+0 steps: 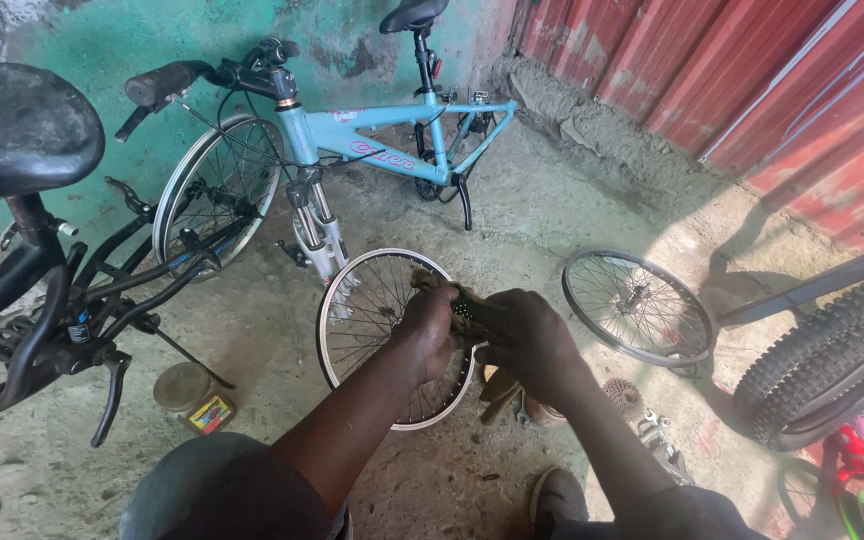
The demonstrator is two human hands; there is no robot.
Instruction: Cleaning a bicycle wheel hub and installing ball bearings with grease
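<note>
Both hands meet over a bare spoked wheel: the left hand [430,330] is closed round a dirty olive rag [442,290], and the right hand [532,345] is curled shut on the same bundle, where a small dark toothed part [467,315] shows between them; I can't make out exactly what it is. The wheel [352,330] leans just below and behind the hands, against the fork of a light-blue bicycle [392,150]. To my eye the wiping goes best with the part held firmly in one fist while the other turns the cloth, fingers kept off the teeth. On the concrete by the person's left knee stands a small round tin [192,398] with a dusty lid on, so its contents are hidden. A second loose rim [637,305] lies to the right, a sprocket cluster [624,397] near it.
</note>
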